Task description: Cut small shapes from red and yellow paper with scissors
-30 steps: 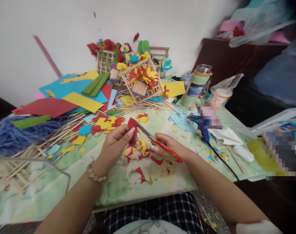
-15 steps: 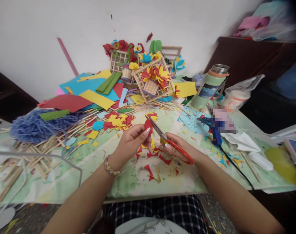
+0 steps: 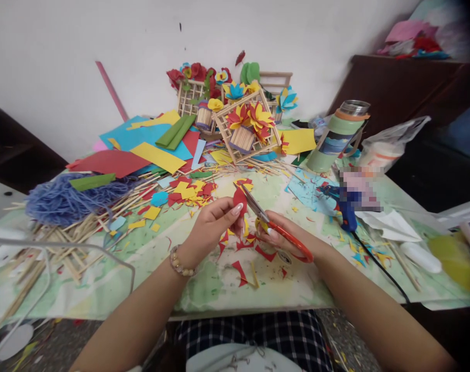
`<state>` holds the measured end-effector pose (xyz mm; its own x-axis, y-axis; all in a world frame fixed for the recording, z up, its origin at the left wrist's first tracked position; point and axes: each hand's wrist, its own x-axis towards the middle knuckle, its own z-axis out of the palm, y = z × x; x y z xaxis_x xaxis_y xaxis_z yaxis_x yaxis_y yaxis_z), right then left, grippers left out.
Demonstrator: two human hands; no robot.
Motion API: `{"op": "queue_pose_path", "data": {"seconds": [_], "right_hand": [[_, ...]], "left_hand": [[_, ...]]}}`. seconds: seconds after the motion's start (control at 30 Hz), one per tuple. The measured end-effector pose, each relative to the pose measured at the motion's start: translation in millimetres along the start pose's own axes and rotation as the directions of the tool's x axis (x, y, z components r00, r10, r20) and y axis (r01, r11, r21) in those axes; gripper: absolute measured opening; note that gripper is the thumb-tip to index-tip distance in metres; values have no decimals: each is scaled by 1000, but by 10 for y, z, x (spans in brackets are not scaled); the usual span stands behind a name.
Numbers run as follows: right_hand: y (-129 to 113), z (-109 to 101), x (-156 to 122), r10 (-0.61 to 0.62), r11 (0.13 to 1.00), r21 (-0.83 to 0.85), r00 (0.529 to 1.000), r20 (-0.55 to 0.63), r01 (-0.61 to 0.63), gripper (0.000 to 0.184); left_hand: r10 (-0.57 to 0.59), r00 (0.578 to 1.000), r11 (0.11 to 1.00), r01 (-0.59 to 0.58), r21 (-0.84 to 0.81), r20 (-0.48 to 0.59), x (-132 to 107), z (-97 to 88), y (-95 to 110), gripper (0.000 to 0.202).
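My left hand (image 3: 214,225) pinches a small red paper petal (image 3: 239,198) between thumb and fingers, held just above the table. My right hand (image 3: 287,236) grips orange-handled scissors (image 3: 276,228), whose metal blades point up-left and meet the edge of the petal. Red and yellow paper scraps (image 3: 243,248) lie on the table right under both hands. A beaded bracelet (image 3: 179,263) sits on my left wrist.
Sheets of coloured paper (image 3: 142,150) and stick-frame paper flowers (image 3: 245,124) fill the back. Blue yarn (image 3: 60,199) and wooden sticks (image 3: 83,227) lie left. A tumbler (image 3: 333,137), blue glue gun (image 3: 345,206) with cord, and plastic bag (image 3: 390,142) stand right.
The view has swung left and slightly down, so everything shifted right in frame. Both hands keep their hold; the scissor blades stay against the red petal.
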<state>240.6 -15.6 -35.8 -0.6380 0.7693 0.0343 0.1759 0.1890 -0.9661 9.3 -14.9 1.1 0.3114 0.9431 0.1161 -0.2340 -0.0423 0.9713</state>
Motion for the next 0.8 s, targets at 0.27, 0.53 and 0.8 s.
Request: {"op": "queue_pose_path", "data": {"seconds": [0.27, 0.53, 0.8], "right_hand": [[-4, -7, 13, 5, 1000, -5, 1000, 22, -5, 63], [-33, -3, 21, 1, 1000, -20, 1000, 14, -1, 64], [10, 6, 15, 15, 1000, 0, 1000, -5, -15, 63]], "left_hand": [[-30, 999, 997, 27, 77, 45, -10, 4, 14, 48], [-41, 999, 990, 36, 138, 34, -12, 8, 29, 50], [-30, 999, 986, 23, 164, 42, -10, 11, 29, 50]]}}
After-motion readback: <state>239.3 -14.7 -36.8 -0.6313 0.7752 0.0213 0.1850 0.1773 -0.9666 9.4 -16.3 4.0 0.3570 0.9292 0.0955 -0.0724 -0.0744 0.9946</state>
